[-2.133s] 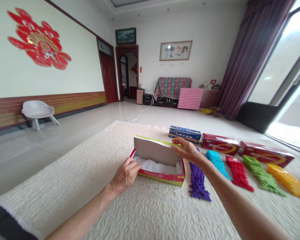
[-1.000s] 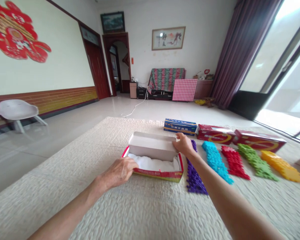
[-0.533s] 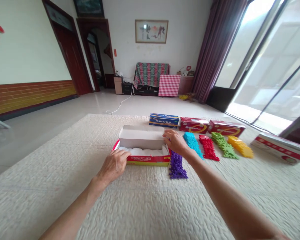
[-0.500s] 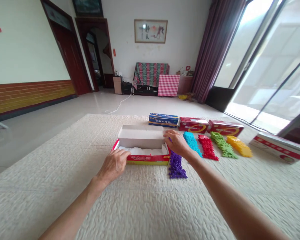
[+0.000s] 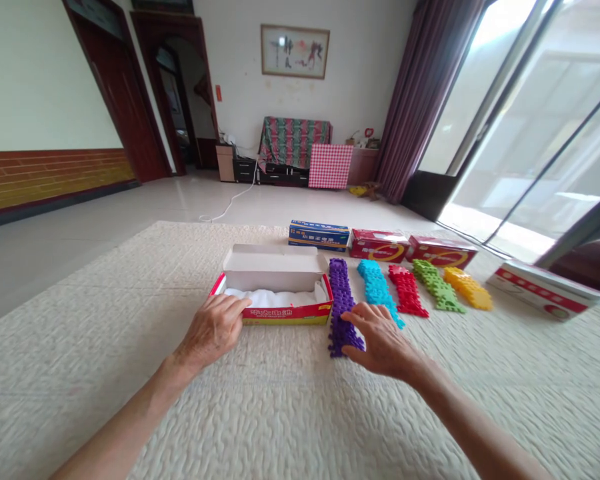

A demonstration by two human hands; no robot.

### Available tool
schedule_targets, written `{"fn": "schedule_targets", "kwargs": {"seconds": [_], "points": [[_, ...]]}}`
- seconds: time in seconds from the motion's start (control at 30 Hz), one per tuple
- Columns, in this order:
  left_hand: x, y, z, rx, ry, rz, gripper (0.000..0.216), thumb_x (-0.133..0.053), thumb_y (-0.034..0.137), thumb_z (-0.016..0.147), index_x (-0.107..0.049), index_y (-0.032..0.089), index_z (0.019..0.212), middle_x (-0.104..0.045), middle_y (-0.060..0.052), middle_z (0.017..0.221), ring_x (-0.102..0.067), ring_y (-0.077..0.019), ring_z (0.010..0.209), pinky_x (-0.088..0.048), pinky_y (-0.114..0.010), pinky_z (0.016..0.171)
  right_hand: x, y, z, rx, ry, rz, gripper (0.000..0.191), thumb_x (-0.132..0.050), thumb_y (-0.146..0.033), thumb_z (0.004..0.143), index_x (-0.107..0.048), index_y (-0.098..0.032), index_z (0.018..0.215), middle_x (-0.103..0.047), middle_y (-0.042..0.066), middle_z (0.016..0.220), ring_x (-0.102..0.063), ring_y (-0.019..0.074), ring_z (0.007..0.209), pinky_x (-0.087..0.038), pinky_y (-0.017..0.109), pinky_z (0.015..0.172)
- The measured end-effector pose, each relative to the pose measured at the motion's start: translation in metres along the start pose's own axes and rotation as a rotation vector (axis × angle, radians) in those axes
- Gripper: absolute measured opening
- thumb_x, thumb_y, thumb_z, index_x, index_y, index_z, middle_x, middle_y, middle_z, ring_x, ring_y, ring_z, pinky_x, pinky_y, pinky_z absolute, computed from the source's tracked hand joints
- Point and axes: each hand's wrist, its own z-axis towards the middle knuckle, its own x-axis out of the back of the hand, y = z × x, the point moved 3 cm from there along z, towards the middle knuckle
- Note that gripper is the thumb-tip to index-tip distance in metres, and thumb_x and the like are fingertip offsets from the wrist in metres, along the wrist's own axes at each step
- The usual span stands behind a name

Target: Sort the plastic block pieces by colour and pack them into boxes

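Observation:
An open red box (image 5: 285, 312) with a white lining and a raised white lid sits on a cream quilted mat (image 5: 280, 413). My left hand (image 5: 211, 330) rests against the box's near left corner, fingers curled on its edge. A purple strip of interlocking plastic pieces (image 5: 341, 301) lies right of the box. My right hand (image 5: 380, 343) lies over the strip's near end, fingers spread flat.
Blue (image 5: 376, 287), red (image 5: 407, 291), green (image 5: 437, 285) and yellow (image 5: 467, 288) plastic strips lie in a row to the right. A blue box (image 5: 319, 234) and two red boxes (image 5: 377, 245) stand behind them. Another box (image 5: 543, 289) lies far right.
My right hand left the box's lid and came back toward me onto the near end of the purple strip. The lid stays open. The view turned to the right.

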Motion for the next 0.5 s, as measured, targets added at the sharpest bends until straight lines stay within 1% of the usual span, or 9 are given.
{"fn": "schedule_targets", "kwargs": {"seconds": [0.1, 0.17, 0.27, 0.37, 0.5], "points": [[0.0005, -0.0006, 0.0002, -0.009, 0.008, -0.002, 0.030, -0.048, 0.007, 0.080, -0.062, 0.017, 0.104, -0.067, -0.007, 0.088, -0.060, -0.0231, 0.085, -0.045, -0.037, 0.079, 0.0033, -0.0028, 0.0008, 0.005, 0.017, 0.014, 0.040, -0.070, -0.034, 0.070, -0.059, -0.019, 0.106, -0.058, 0.010, 0.105, -0.052, 0.0267, 0.097, -0.037, 0.045, 0.088], [0.0012, -0.0008, 0.0005, -0.012, 0.010, -0.002, 0.029, -0.048, 0.007, 0.080, -0.062, 0.017, 0.104, -0.067, -0.007, 0.088, -0.060, -0.0232, 0.085, -0.046, -0.037, 0.080, 0.0043, -0.0040, 0.0004, 0.004, 0.005, 0.067, 0.034, -0.069, -0.028, 0.070, -0.058, -0.019, 0.101, -0.058, 0.010, 0.105, -0.052, 0.0261, 0.098, -0.038, 0.043, 0.088], [0.0016, -0.0013, 0.0003, -0.013, 0.010, -0.002, 0.029, -0.047, 0.007, 0.081, -0.063, 0.017, 0.103, -0.067, -0.007, 0.088, -0.060, -0.0233, 0.086, -0.046, -0.037, 0.080, 0.0010, -0.0052, -0.0012, -0.017, -0.092, 0.215, 0.024, -0.060, -0.015, 0.074, -0.055, -0.019, 0.097, -0.060, 0.007, 0.098, -0.056, 0.0205, 0.090, -0.043, 0.035, 0.080], [0.0009, -0.0019, -0.0007, -0.014, 0.010, -0.008, 0.030, -0.047, 0.008, 0.080, -0.063, 0.017, 0.103, -0.068, -0.008, 0.089, -0.061, -0.0239, 0.086, -0.047, -0.038, 0.080, -0.0022, -0.0070, -0.0030, -0.028, -0.166, 0.339, 0.026, -0.053, -0.007, 0.076, -0.054, -0.020, 0.098, -0.062, 0.004, 0.094, -0.057, 0.0160, 0.082, -0.043, 0.029, 0.073], [0.0037, -0.0001, 0.0000, -0.020, 0.040, -0.072, 0.035, -0.047, 0.008, 0.080, -0.062, 0.017, 0.109, -0.068, -0.008, 0.096, -0.061, -0.0234, 0.091, -0.047, -0.038, 0.085, -0.0021, -0.0097, -0.0039, -0.008, -0.167, 0.386, 0.026, -0.051, -0.005, 0.077, -0.056, -0.021, 0.097, -0.062, 0.003, 0.094, -0.058, 0.0149, 0.083, -0.043, 0.028, 0.073]]}}
